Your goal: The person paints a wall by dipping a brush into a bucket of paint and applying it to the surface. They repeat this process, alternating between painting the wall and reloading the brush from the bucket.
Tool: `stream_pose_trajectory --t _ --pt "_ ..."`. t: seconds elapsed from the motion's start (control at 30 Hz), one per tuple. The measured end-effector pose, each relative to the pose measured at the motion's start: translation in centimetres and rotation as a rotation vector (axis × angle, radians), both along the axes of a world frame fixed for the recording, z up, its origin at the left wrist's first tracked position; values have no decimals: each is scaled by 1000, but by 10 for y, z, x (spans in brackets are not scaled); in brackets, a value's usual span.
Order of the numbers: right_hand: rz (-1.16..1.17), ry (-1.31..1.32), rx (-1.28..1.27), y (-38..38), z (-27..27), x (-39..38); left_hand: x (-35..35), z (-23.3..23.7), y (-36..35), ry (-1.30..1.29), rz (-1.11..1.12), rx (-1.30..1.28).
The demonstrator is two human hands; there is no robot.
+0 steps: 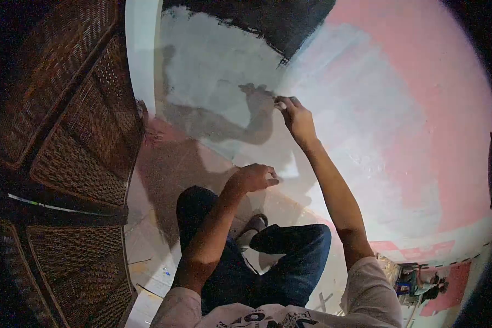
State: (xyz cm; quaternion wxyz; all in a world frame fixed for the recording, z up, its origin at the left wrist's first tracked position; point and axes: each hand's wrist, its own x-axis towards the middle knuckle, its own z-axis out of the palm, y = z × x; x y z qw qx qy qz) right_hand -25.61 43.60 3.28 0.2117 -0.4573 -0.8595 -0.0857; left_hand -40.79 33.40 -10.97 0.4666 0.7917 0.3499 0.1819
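Note:
My right hand (298, 117) is raised at the wall near the corner, its fingers closed in a pinch around a small pale object (280, 105) that I cannot make out. Black paint (290, 22) covers the wall above, and grey-white paint (213, 60) lies below it on the left. Lower down, over my knees, my left hand (254, 177) has its fingers curled, with something small and whitish (269, 176) between thumb and fingers. A shadow of an arm falls on the grey wall.
Dark woven rattan panels (82, 147) stand along the left. The right wall (410, 109) is pink with white patches. My bent legs (290, 251) are over the tiled floor (158, 218). Another person (421, 284) is at the far lower right.

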Motion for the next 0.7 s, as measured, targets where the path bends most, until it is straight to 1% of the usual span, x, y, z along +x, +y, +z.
stream_pose_trajectory --t 0.1,0.13,0.17,0.2,0.23,0.27,0.33,0.37,0.4,0.47,0.53,0.57,0.6,0.63,0.67,0.7 --pt "72 161 139 -8 34 -5 -7 12 1 21 -14 -34" --pt "150 175 229 12 41 14 -8 16 1 6 -14 -50" --pt "23 280 146 0 71 9 -9 18 -1 -7 -17 -69" --pt "9 293 292 0 89 10 -12 19 -4 -3 0 -45" --pt "52 186 521 -9 111 5 -14 20 -5 -3 17 -21" --pt "40 179 613 -13 124 5 -14 20 -6 -7 37 1" --pt "81 273 682 -18 137 6 -9 9 -2 -19 30 27" --pt "103 234 715 -17 138 7 -7 5 0 -22 25 46" --pt "54 184 608 -9 123 16 -5 2 2 -12 18 37" --pt "-51 83 396 8 65 47 -3 9 1 5 -4 23" --pt "-10 4 195 1 30 35 8 -12 3 -22 -4 119" --pt "23 42 173 4 29 29 9 -9 6 -37 1 171" --pt "50 81 142 3 27 25 10 -9 6 -48 -4 112" --pt "69 124 109 -2 27 25 3 1 2 -55 -18 50" --pt "76 137 185 2 42 31 -1 7 3 -61 -28 -8" --pt "91 146 263 13 74 41 -6 10 3 -59 -17 -18"
